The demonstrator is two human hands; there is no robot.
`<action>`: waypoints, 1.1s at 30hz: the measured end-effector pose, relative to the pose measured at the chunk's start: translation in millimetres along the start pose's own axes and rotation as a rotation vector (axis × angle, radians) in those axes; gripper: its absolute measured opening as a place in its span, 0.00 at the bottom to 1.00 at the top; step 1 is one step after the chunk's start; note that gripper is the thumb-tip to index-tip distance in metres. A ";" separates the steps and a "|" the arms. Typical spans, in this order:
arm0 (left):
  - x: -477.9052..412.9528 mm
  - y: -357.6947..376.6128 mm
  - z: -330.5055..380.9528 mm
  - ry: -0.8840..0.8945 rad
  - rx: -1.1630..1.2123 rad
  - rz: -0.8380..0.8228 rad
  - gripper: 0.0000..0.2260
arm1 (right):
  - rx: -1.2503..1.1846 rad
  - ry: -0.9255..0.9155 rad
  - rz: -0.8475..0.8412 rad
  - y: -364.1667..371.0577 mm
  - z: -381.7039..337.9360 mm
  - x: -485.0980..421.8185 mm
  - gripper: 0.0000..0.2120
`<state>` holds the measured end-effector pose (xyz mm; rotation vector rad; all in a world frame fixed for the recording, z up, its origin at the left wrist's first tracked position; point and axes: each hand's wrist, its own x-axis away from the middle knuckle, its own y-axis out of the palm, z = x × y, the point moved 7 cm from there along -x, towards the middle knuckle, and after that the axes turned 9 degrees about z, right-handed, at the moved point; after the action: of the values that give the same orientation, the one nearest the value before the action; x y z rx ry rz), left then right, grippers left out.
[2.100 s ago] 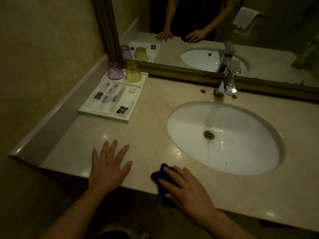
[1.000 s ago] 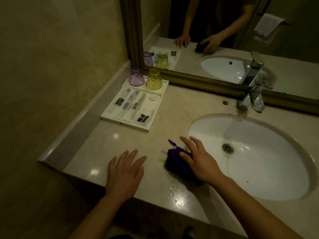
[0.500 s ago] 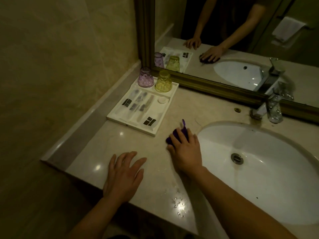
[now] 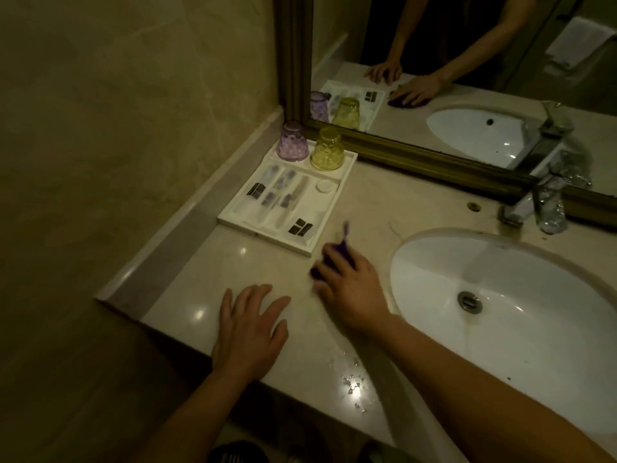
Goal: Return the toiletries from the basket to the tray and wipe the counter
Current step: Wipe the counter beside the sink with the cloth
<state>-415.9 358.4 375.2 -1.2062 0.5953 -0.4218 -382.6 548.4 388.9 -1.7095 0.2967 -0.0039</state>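
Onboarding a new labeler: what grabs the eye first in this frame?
The right hand grips a bunched purple cloth on the counter, between the white tray and the sink. Next come the purple cup and yellow cup, upside down at the tray's far end by the mirror. The left hand lies flat near the counter's front edge.
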 end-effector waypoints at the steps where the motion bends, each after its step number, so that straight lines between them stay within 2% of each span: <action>1: -0.2 -0.8 -1.1 -0.017 -0.007 0.005 0.21 | -0.020 -0.165 0.000 2.3 -19.1 21.4 0.22; 3: -0.3 -4.2 -2.7 -0.055 0.011 0.045 0.21 | -0.069 -0.408 -0.069 1.6 -38.4 64.6 0.20; 5: 1.4 -7.9 -4.0 -0.079 0.057 0.095 0.20 | -0.065 -0.492 -0.076 -5.9 -23.1 67.0 0.20; 6: 1.9 -9.6 -3.8 -0.084 0.076 0.111 0.20 | -0.040 -0.458 -0.051 -12.4 -12.4 56.4 0.20; 9: 1.6 -11.7 -1.9 -0.084 0.089 0.123 0.20 | -0.008 -0.019 0.019 -22.4 11.8 16.4 0.22; 10: 1.6 -12.1 -1.5 -0.082 0.088 0.122 0.20 | -0.059 0.035 0.025 -20.4 0.5 13.7 0.22; 11: 1.0 -12.5 -0.9 -0.075 0.082 0.120 0.21 | -0.104 -0.023 0.012 -14.4 -17.9 17.0 0.21; 13: 1.3 -11.8 -0.7 -0.060 0.055 0.107 0.21 | -0.116 -0.308 -0.048 -3.4 -50.4 47.7 0.20; 14: 2.2 -11.3 -1.2 -0.059 0.047 0.103 0.22 | -0.100 -0.379 -0.069 -4.6 -46.2 63.5 0.20; 15: 3.0 -11.1 -1.7 -0.061 0.048 0.103 0.22 | -0.094 -0.372 -0.051 -11.0 -30.1 73.0 0.19; 16: 3.5 -10.9 -1.2 -0.062 0.051 0.102 0.22 | -0.086 -0.305 0.007 -20.6 -9.7 80.5 0.19; 18: 3.1 -10.3 1.1 -0.058 0.040 0.091 0.22 | -0.070 -0.029 0.088 -37.5 31.3 102.2 0.18; 20: 1.8 -9.5 1.9 -0.048 0.027 0.077 0.23 | -0.045 0.183 0.088 -41.0 43.1 129.4 0.21; 23: 1.1 -8.3 0.8 -0.055 0.017 0.075 0.24 | -0.061 0.307 0.090 -35.8 12.3 147.3 0.25; 26: 1.8 -7.7 -0.2 -0.055 0.041 0.093 0.24 | -0.117 0.232 0.044 -22.9 -30.8 112.3 0.26; 29: 1.5 -9.0 -2.2 -0.052 0.073 0.133 0.23 | 0.023 0.009 -0.039 -3.1 -78.8 84.1 0.26; 33: 2.0 -8.1 -3.3 -0.032 0.102 0.153 0.22 | -0.025 -0.087 0.032 -11.1 -63.0 127.0 0.20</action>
<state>-416.4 352.2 381.7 -1.0605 0.6265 -0.2990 -268.6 463.5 388.8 -1.7249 0.2609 0.0980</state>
